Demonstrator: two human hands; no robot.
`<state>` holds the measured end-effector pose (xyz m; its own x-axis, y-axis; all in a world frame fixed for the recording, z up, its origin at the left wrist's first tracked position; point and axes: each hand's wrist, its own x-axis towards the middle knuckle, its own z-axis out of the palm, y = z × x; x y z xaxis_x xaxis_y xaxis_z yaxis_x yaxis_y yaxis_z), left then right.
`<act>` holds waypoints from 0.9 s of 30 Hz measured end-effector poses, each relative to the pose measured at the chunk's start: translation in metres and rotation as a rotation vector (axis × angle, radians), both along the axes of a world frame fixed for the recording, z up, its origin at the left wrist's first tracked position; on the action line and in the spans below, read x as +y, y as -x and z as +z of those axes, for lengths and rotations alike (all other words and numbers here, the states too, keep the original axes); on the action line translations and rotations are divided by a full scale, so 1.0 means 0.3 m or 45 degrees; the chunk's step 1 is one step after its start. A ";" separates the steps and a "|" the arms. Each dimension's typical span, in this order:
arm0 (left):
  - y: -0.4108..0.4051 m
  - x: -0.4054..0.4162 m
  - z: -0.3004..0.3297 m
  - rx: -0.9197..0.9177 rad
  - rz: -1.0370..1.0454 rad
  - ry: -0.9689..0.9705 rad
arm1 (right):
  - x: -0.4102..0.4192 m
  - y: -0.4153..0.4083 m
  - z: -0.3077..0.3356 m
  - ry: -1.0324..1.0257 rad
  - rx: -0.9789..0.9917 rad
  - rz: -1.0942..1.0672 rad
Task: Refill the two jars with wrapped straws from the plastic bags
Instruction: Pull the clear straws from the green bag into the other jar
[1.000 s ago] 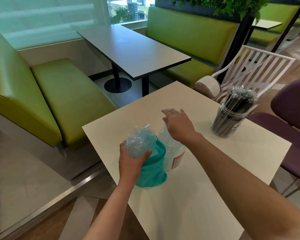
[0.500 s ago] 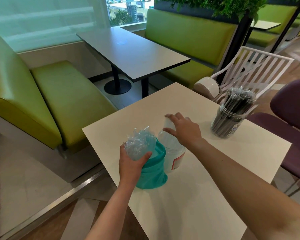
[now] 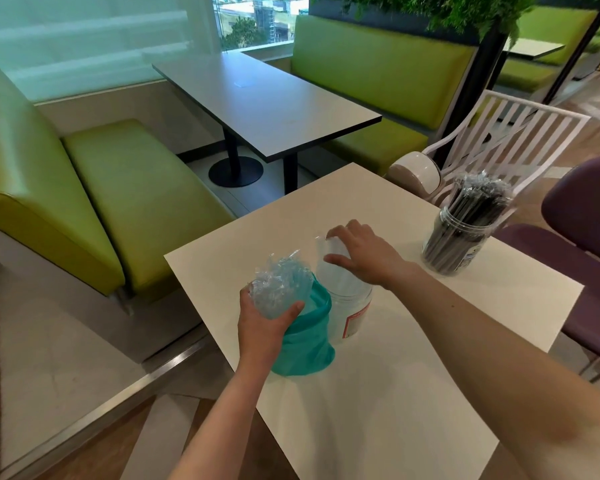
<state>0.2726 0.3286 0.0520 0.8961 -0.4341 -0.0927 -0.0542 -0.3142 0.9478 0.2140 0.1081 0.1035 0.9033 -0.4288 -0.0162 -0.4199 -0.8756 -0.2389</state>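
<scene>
While the left hand (image 3: 264,327) curls its fingers and thumb around the crinkled clear top of a teal plastic bag (image 3: 302,344) near the front-left edge of the cream table (image 3: 413,393), the right hand (image 3: 364,254) pinches the white wrapped straws (image 3: 329,265) poking from the clear jar (image 3: 352,313) just beside the bag. Farther right, well apart, a second jar (image 3: 454,244) stands packed with dark wrapped straws (image 3: 478,199).

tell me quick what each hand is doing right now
Left hand: grips the teal bag of wrapped straws near its top.
Right hand: fingers curled on the clear wrapped straws in the near jar.
</scene>
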 end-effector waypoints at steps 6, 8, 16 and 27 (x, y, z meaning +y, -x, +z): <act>-0.004 0.002 -0.005 0.012 0.013 0.027 | 0.038 0.066 0.026 -0.037 -0.213 -0.221; -0.005 -0.001 -0.005 0.008 0.018 0.033 | 0.054 0.102 0.024 -0.130 -0.158 -0.367; 0.001 0.003 0.001 0.012 0.019 0.020 | 0.039 0.091 0.009 -0.845 -0.523 -0.738; 0.018 -0.001 0.009 -0.004 -0.018 0.064 | 0.060 0.032 -0.074 -0.823 -0.502 -0.770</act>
<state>0.2672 0.3283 0.0545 0.8900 -0.4509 -0.0677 -0.0611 -0.2652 0.9623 0.2043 0.1262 0.0813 0.5241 -0.8374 -0.1549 -0.5428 -0.1883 -0.8185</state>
